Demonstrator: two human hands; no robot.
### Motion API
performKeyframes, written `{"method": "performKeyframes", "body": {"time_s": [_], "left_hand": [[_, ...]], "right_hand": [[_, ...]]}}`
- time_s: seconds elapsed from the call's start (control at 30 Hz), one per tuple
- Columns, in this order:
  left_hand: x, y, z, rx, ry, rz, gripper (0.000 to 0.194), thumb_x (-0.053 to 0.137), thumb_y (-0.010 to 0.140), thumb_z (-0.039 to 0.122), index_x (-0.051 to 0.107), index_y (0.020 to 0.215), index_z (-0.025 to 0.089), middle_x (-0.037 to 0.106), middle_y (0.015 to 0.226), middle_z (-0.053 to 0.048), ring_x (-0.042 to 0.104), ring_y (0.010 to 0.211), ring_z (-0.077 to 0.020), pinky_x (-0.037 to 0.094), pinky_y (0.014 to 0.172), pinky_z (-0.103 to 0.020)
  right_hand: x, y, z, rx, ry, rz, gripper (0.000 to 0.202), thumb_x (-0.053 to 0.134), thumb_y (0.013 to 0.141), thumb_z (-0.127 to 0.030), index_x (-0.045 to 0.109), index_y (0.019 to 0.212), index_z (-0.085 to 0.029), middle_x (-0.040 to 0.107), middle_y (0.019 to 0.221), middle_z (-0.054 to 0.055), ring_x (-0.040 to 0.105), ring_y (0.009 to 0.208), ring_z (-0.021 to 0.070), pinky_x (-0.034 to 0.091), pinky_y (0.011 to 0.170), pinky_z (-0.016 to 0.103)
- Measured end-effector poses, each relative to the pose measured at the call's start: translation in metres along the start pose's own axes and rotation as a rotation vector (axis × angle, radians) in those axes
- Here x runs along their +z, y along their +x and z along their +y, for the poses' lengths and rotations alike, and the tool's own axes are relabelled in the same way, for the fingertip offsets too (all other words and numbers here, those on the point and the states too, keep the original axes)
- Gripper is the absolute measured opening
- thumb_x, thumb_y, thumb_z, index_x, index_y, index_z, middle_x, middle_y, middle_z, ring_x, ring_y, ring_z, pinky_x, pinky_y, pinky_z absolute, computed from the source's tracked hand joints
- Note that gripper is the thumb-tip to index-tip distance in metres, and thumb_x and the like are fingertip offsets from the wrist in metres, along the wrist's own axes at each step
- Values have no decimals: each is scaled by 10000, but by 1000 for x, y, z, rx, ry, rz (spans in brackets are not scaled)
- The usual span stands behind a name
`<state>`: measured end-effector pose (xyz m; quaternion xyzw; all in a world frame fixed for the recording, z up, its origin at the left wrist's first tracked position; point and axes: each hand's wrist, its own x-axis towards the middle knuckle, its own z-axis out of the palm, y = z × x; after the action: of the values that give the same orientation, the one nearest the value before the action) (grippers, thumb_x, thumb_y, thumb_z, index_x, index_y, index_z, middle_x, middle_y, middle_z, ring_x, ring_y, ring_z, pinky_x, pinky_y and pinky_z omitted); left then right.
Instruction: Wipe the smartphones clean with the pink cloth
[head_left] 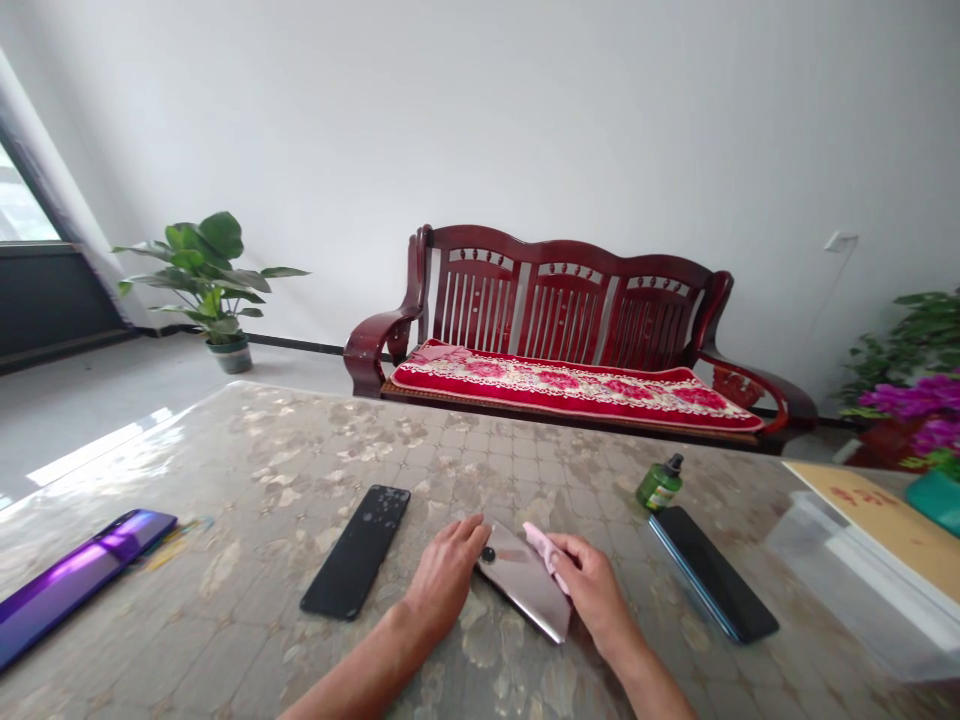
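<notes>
A silver phone (526, 580) lies back up and slanted on the patterned tabletop, its round camera near the upper left corner. My left hand (448, 562) grips that upper left end, fingers over the edge. In my right hand (592, 590) a pink cloth (543, 549) is pinched and pressed against the phone's right edge. Left of my left hand lies a black phone (357, 552) with drops or specks on its upper part. To the right are a dark blue-edged phone (714, 572) and, just behind it, a green spray bottle (661, 483) standing upright.
A purple phone (82, 580) lies at the table's left. Clear plastic and a tan paper folder (885, 510) cover the right side, beside purple flowers (919, 408). Beyond the table (247, 440) stand a wooden bench (566, 300) and a potted plant (217, 275).
</notes>
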<state>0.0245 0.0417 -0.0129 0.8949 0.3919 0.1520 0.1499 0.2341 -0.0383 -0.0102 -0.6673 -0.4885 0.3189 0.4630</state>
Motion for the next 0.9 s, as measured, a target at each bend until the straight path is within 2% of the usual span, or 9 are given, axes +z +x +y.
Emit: {"method": "performKeyframes", "body": {"time_s": [0.13, 0.27, 0.43, 0.67, 0.8, 0.9], "left_hand": [[-3, 5, 10, 0, 12, -55, 467, 436, 828, -13, 567, 1250, 137, 555, 1358, -152, 537, 1220, -275, 405, 1030, -391], [-4, 8, 15, 17, -16, -67, 437, 454, 842, 13, 571, 1239, 154, 586, 1319, -139, 564, 1188, -264, 409, 1017, -382], [-6, 7, 15, 32, -56, -58, 392, 433, 858, 23, 612, 1163, 193, 624, 1281, -104, 565, 1201, -229, 391, 1036, -356], [-11, 4, 1, -22, -85, -34, 439, 396, 839, 6, 615, 1171, 192, 636, 1275, -77, 603, 1161, -161, 443, 974, -238], [-18, -2, 0, -33, -61, -77, 410, 429, 850, 38, 624, 1188, 164, 631, 1285, -96, 589, 1192, -181, 424, 1018, -259], [-20, -14, 6, -61, -15, -105, 476, 589, 846, 196, 545, 1311, 105, 536, 1390, -172, 468, 1319, -279, 348, 1110, -389]], "right_hand": [[8, -20, -2, -53, -25, -7, 338, 536, 814, -370, 751, 980, -168, 713, 944, 97, 644, 914, 261, 486, 819, 343], [20, -37, -2, -91, -59, -53, 315, 514, 852, -309, 747, 1026, -188, 690, 887, 77, 645, 837, 226, 489, 757, 302], [26, -46, -1, -128, -140, -110, 295, 515, 864, -219, 736, 1060, -216, 657, 860, 48, 638, 802, 188, 477, 713, 246], [34, -65, -3, -445, -509, -111, 382, 424, 906, -116, 690, 1125, -282, 624, 939, 48, 615, 923, 178, 468, 820, 230], [40, -57, -10, -475, -671, -133, 415, 403, 906, -82, 671, 1165, -265, 627, 993, 58, 594, 973, 191, 453, 863, 248], [45, -33, -21, -413, -745, -130, 447, 372, 920, -66, 644, 1225, -249, 634, 1029, 68, 584, 1005, 196, 433, 895, 259]]}}
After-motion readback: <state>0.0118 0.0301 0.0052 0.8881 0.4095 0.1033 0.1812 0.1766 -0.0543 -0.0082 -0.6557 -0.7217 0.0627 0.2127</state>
